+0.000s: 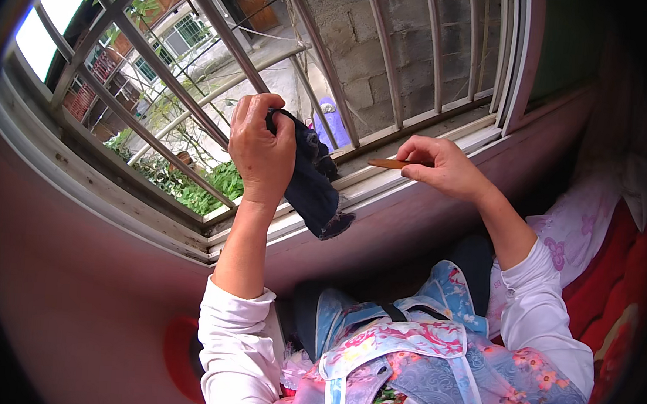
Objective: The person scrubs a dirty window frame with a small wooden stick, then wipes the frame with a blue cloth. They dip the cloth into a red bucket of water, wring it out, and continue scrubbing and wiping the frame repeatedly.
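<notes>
My left hand [263, 148] grips a dark blue, frayed cloth [313, 196] against an upright metal bar of the window grille [223, 29]. The cloth hangs down over the window's sliding track [369, 185]. To the right, my right hand [442, 167] pinches a thin, brown, pointed stick or flat strip [391, 164] between thumb and fingers, its tip pointing left above the track. What the strip is made of cannot be told. The palm side of my left hand is hidden.
Metal bars cross the opening, with a block wall [364, 88] and green plants [213, 189] outside. The white window frame [106, 205] runs along the left. A red round object [183, 360] is low at the left. Red bedding [602, 274] and a patterned cloth [566, 233] lie at the right.
</notes>
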